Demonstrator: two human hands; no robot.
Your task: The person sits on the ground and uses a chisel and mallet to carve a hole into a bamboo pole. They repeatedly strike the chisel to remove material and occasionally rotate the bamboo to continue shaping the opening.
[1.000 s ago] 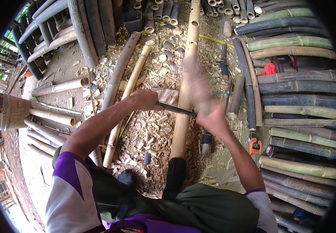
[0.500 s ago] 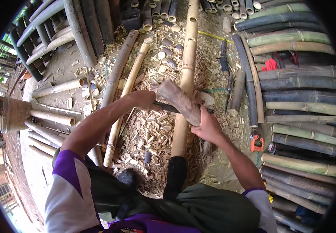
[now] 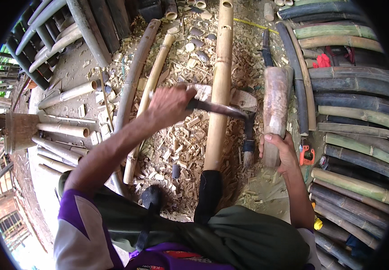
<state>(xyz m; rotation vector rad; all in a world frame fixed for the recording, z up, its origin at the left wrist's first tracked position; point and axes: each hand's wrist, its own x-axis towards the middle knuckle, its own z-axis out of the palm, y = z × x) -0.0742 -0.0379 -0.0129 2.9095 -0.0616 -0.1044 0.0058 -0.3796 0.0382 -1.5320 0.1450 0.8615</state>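
Head view: wood chips [image 3: 176, 148] and stacked bamboo poles [image 3: 356, 117] surround the bamboo pole [image 3: 219, 90]. Left hand [image 3: 169, 105] grips the knife [image 3: 217, 109] across it; right hand [image 3: 279, 150] clasps the wooden mallet [image 3: 275, 105] (just beside).

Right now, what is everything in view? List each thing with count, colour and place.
Bamboo pole: one, pale yellow, lying lengthwise at centre, under the blade.
Blade: one, dark metal, across the pole.
Wooden club: one, reddish brown, upright at right of centre.
Bamboo chips: many, pale, littering the ground.
Curved bamboo pieces: two, tan and grey, left of the pole.
Stacked bamboo poles: many, green and grey, right side.
Short bamboo tubes: several, tan, left.
Brush: one, dark handle, beside the pole.
Orange tool: one, right.
Left hand: grips the blade handle.
Right hand: grips the club.
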